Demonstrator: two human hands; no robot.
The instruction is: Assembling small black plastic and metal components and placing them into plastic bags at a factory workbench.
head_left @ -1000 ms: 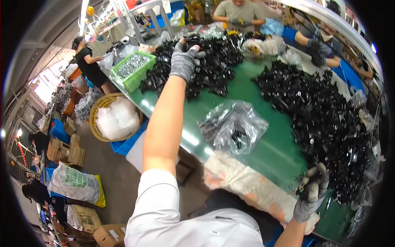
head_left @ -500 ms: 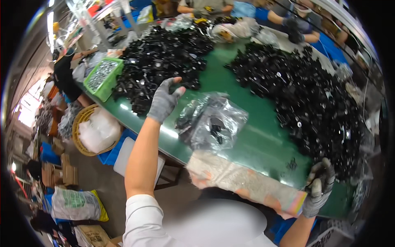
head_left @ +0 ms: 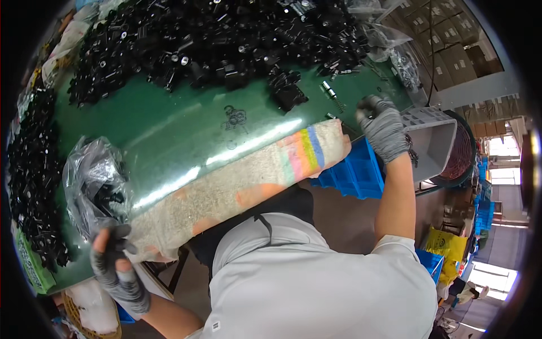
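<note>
The black plastic and metal parts (head_left: 226,48) heaped along the far side of the glossy green tabletop (head_left: 169,121) are cut off by the upper rim of the view, and single pieces are hard to be told apart; a second heap of black parts (head_left: 34,175) is squeezed into the dark left border, where a bright green plastic crate (head_left: 34,268) is only partly shown. The contents of the crumpled clear plastic bag (head_left: 93,183) are blurred by glare and folds, though a black piece can be made out inside. By the left hand (head_left: 119,277), gloved in grey with bare tips at thumb and forefinger, the near end of the bag is met or overlapped; contact cannot be confirmed. That hand is held half open, thumb and forefinger parted, and whether the dark patch among its fingers is soiled glove or a small part cannot be told. The right hand (head_left: 385,130), gloved in grey, is held with fingers curled at the table's right end, well apart from the bag; its grip is concealed, so whether anything is held cannot be told. Near its fingertips a slim silver metal pin (head_left: 328,88) is seen. Between the hands, a pale, colour-striped cloth (head_left: 226,195) is laid along the near edge.
</note>
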